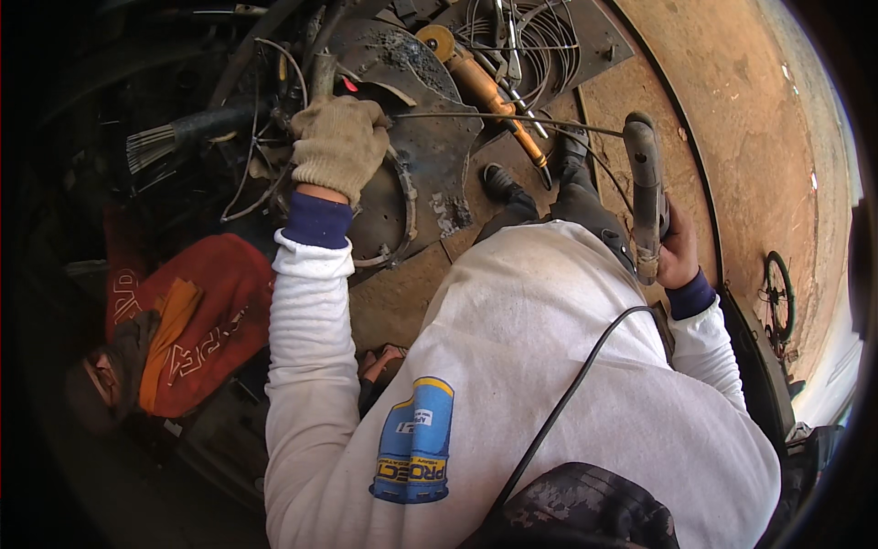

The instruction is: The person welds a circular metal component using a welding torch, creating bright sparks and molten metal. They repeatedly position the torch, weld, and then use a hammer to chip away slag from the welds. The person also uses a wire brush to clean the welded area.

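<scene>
My left hand [338,139], in a beige knit glove, is closed around a rusty metal tube [323,75] among dark metal parts. Just beside the glove is a small red glowing spot [350,84]. My bare right hand [678,249] is wrapped around a grey welding electrode holder [644,178], partly hidden behind it. From the holder's upper end a thin welding rod [512,116] runs left; its tip comes close to the gloved hand. A dark, scorched metal plate [434,151] lies below and right of the glove.
An orange angle grinder [480,82] lies beside a coil of wire [549,59] and metal pliers [508,41]. A bundle of thin rods [154,146] sticks out at left. Another person in a red top [215,302] is low at left. A bicycle [777,297] stands far right.
</scene>
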A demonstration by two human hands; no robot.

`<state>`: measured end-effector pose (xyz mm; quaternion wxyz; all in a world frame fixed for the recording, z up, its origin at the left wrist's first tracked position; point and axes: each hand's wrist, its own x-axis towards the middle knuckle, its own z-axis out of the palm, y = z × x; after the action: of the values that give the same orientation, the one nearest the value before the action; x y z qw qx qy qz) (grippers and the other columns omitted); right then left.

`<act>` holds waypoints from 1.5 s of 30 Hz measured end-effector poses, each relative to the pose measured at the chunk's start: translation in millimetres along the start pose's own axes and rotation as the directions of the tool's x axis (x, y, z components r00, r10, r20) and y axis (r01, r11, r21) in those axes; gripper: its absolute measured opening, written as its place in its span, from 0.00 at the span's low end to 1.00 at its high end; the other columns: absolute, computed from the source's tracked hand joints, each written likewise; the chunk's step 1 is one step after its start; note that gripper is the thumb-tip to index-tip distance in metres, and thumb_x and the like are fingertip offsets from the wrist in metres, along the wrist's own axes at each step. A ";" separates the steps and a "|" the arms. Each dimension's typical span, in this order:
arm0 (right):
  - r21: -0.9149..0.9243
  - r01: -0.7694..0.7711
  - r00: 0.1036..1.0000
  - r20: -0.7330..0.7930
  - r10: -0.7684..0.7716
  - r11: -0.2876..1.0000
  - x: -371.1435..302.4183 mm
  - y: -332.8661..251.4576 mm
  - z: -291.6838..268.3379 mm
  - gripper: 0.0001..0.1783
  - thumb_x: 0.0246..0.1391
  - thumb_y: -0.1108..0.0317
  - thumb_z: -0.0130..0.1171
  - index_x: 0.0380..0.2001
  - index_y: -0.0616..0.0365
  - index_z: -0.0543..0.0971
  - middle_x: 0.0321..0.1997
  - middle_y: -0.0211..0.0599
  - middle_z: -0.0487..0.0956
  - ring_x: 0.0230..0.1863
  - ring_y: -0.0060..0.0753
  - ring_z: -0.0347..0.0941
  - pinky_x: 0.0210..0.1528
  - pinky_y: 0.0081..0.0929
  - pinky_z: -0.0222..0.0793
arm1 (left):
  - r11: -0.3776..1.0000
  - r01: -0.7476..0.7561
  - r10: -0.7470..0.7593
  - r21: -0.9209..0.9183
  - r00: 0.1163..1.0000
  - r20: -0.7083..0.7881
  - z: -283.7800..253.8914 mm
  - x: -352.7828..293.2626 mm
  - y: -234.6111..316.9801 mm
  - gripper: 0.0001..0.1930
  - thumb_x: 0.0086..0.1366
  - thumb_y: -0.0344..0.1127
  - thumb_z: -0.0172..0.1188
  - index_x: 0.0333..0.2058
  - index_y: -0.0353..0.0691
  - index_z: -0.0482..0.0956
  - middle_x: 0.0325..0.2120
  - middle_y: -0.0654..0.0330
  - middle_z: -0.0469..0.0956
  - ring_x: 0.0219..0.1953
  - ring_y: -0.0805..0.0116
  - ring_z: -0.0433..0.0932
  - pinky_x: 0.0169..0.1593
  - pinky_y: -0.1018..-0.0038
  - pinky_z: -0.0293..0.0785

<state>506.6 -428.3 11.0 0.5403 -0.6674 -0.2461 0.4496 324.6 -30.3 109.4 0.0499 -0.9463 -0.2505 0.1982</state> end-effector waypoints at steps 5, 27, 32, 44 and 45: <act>0.003 0.027 1.000 -0.010 -0.027 1.000 -1.0 7.2 -2.1 0.38 0.54 0.53 0.66 0.56 0.75 0.68 0.43 0.44 0.79 0.45 0.31 0.73 0.51 0.29 0.68 | 0.993 0.109 -0.101 -0.038 0.981 0.168 -6.4 3.6 3.3 0.13 0.54 0.41 0.59 0.36 0.48 0.85 0.34 0.56 0.84 0.43 0.53 0.80 0.48 0.59 0.72; 0.051 0.030 0.999 -0.014 -0.029 0.998 7.0 -9.2 6.2 0.36 0.53 0.51 0.68 0.51 0.72 0.70 0.40 0.38 0.77 0.42 0.26 0.69 0.48 0.26 0.67 | 0.985 0.169 -0.164 -0.033 0.980 0.115 -8.6 7.5 3.6 0.30 0.54 0.39 0.64 0.58 0.51 0.70 0.35 0.54 0.84 0.43 0.51 0.82 0.52 0.56 0.73; 0.073 0.044 0.998 -0.052 -0.040 0.996 8.4 -10.4 10.0 0.34 0.52 0.52 0.68 0.49 0.72 0.71 0.39 0.38 0.77 0.41 0.25 0.68 0.46 0.26 0.67 | 0.987 0.158 -0.155 -0.008 0.979 0.131 -10.8 9.5 2.8 0.30 0.56 0.40 0.62 0.59 0.51 0.69 0.36 0.55 0.84 0.44 0.50 0.81 0.54 0.55 0.71; 0.050 0.014 1.000 -0.008 -0.014 0.999 9.5 -13.8 8.3 0.33 0.52 0.54 0.69 0.49 0.72 0.71 0.37 0.38 0.77 0.39 0.24 0.69 0.45 0.25 0.67 | 0.991 0.131 -0.132 0.016 0.973 0.190 -16.7 11.9 0.2 0.30 0.58 0.43 0.62 0.60 0.50 0.68 0.37 0.57 0.84 0.46 0.51 0.81 0.54 0.54 0.70; 0.051 0.012 1.000 -0.007 -0.012 0.999 9.7 -14.5 9.0 0.33 0.52 0.54 0.69 0.49 0.72 0.71 0.37 0.38 0.77 0.39 0.24 0.69 0.45 0.25 0.68 | 0.992 0.128 -0.128 0.013 0.972 0.199 -17.1 12.5 0.0 0.30 0.58 0.43 0.62 0.60 0.50 0.68 0.37 0.57 0.84 0.46 0.51 0.81 0.54 0.54 0.70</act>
<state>505.6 -411.7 21.3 0.5607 -0.6535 -0.2366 0.4501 341.4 -24.0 120.7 0.0371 -0.9035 -0.3145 0.2886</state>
